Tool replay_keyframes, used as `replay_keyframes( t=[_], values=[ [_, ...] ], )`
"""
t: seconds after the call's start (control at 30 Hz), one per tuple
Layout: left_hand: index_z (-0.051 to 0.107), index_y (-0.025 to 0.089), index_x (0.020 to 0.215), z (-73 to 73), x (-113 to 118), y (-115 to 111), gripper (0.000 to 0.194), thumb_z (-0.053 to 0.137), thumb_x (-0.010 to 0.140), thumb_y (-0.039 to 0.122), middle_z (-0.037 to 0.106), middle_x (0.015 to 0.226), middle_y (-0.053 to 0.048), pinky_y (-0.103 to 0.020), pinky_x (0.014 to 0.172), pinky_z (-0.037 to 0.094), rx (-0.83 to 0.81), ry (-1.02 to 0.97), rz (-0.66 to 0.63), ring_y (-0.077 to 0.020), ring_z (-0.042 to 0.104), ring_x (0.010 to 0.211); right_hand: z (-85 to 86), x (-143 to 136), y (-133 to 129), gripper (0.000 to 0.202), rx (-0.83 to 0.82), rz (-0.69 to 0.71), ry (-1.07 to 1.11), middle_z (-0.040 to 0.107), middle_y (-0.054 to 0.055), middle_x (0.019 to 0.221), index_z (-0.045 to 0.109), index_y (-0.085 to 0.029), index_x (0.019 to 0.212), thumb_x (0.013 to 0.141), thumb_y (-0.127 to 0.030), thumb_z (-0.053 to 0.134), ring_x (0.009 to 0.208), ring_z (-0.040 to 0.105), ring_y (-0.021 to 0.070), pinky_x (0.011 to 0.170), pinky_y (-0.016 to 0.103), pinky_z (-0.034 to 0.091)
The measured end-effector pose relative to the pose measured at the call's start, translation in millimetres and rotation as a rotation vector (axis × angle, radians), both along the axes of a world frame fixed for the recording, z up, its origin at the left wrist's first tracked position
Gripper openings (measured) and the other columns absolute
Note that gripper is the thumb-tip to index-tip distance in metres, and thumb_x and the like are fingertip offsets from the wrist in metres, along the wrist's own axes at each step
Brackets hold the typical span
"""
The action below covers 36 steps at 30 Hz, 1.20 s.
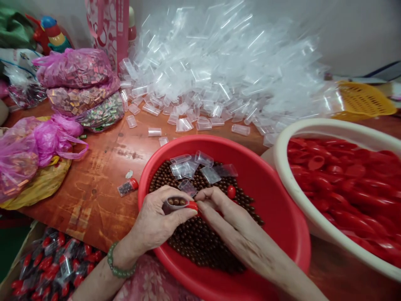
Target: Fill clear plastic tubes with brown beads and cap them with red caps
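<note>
My left hand (pixel 163 215) is closed round a small clear plastic tube (pixel 166 205) whose open end shows brown balls (pixel 177 201) inside. A red cap (pixel 192 205) lies against the tube, by my left thumb tip. My right hand (pixel 228 221) pinches at this cap with thumb and fingers; its fingertips are partly hidden. Both hands are over a red basin (pixel 294 234) of loose brown balls (pixel 206 246). On the balls lie several clear empty tubes (pixel 210 174) and a loose red cap (pixel 231 192).
A heap of clear tubes (pixel 219 71) covers the table's back. To the right stands a white tub (pixel 282 154) of red caps (pixel 351 184). Pink bags (pixel 75 71) sit left, near a filled capped tube (pixel 128 187). A box of filled tubes (pixel 59 263) is lower left.
</note>
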<state>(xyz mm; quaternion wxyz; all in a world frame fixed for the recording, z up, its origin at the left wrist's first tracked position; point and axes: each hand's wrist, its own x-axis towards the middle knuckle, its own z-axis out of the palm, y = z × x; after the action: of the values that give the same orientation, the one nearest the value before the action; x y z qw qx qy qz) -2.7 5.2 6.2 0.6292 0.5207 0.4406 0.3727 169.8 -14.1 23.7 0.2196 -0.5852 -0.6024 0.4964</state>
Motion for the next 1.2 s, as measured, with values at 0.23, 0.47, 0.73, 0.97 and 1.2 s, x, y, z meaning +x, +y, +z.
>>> replay_keyframes(
  t=[0.23,0.47,0.73,0.97,1.2],
  values=[
    [0.064,0.013,0.084,1.3,1,-1,0.014,0.065,0.079,0.026,0.058,0.072,0.001,-0.022,0.063,0.040,-0.143,-0.030,0.011,-0.0098,0.050,0.066,-6.9,3,-2,0.023,0.197,-0.001,-0.046,0.061,0.001,0.081,0.052,-0.023,0.097,0.089,-0.045,0.055,0.066,0.057,0.0136,0.057,0.023,0.048],
    [0.064,0.013,0.083,-0.7,0,-3,0.014,0.064,0.080,0.026,0.057,0.071,0.001,-0.020,0.061,0.039,-0.083,-0.035,0.086,-0.0092,0.048,0.064,-15.2,-6,-6,0.035,0.404,-0.348,0.109,0.071,0.001,0.078,0.052,-0.024,0.098,0.077,-0.041,0.073,0.062,0.068,0.0156,0.054,0.024,0.057],
    [0.065,0.012,0.086,-1.7,2,-6,0.014,0.064,0.080,0.024,0.063,0.077,-0.001,-0.020,0.067,0.044,-0.038,-0.079,0.097,-0.0100,0.054,0.069,-23.7,-10,-1,0.033,0.920,0.070,-0.294,0.073,0.009,0.105,0.056,-0.020,0.127,0.096,-0.023,0.047,0.091,0.071,0.0192,0.080,0.027,0.058],
    [0.063,0.012,0.085,-0.1,0,-6,0.015,0.065,0.079,0.026,0.062,0.074,-0.001,-0.019,0.064,0.045,-0.070,-0.120,0.128,-0.0090,0.054,0.066,-11.8,-13,-1,0.042,0.900,0.136,-0.298,0.067,0.008,0.098,0.051,-0.019,0.134,0.093,-0.013,0.050,0.085,0.068,0.0138,0.074,0.019,0.056],
    [0.058,0.011,0.098,-2.3,-3,-8,0.024,0.061,0.081,0.028,0.065,0.079,-0.004,-0.025,0.071,0.049,-0.174,-0.220,0.082,-0.0121,0.061,0.071,-5.9,-3,13,0.030,0.634,-0.010,-0.011,0.071,0.002,0.088,0.065,-0.026,0.118,0.090,-0.020,0.057,0.065,0.066,0.0111,0.059,0.019,0.056]
  ],
)
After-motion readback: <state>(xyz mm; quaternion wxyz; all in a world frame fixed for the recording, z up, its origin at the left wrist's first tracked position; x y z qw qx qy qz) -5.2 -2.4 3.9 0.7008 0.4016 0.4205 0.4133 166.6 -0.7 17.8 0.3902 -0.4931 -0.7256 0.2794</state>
